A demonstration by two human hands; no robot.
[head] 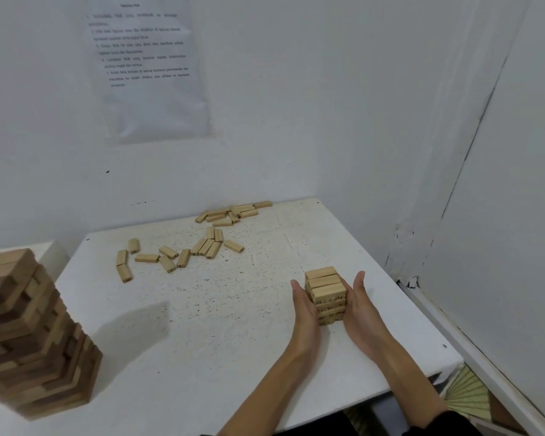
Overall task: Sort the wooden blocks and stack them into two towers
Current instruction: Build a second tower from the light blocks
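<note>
Small tower point(326, 294) is pressed between left hand point(306, 308) and right hand point(359, 305), near right of the tabletop point(233, 335), each grip flat, fingers straight. Loose blocks point(183, 251) are scattered farther back.

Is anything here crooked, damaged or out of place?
The tall tower on the left looks twisted, its layers not flush. Many loose blocks lie scattered across the far side of the table. The wall beside the table's right edge is cracked.

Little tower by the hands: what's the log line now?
small tower: between both palms | left hand: flat on left side | right hand: flat on right side | loose blocks: scattered beyond
</note>
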